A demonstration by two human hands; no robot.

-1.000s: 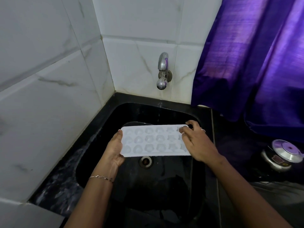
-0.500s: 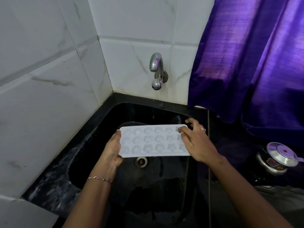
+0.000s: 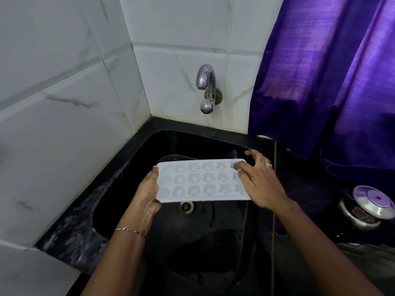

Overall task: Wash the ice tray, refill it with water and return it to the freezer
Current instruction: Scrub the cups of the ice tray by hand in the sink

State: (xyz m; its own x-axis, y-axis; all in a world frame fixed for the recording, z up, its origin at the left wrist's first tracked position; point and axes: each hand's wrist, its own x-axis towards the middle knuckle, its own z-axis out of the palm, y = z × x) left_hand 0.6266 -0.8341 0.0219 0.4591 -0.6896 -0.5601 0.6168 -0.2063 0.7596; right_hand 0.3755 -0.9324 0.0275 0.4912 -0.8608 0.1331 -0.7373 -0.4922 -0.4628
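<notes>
A white ice tray (image 3: 198,180) with star- and heart-shaped cups is held level over the black sink (image 3: 213,144), just above the drain (image 3: 186,207). My left hand (image 3: 147,192) grips its left short edge. My right hand (image 3: 259,182) lies over the tray's right end, fingertips spread on the far right cups. A chrome wall tap (image 3: 206,88) is above and behind the tray; no stream shows under it.
White marble tiles line the left and back walls. A purple curtain (image 3: 324,71) hangs at the right. A steel pressure cooker (image 3: 365,208) sits on the dark counter to the right of the sink. The black sink rim is wet at the left.
The tray has stayed over the drain in both hands. My right fingers have spread a little over the right cups. The camera has tilted, showing more of the tap.
</notes>
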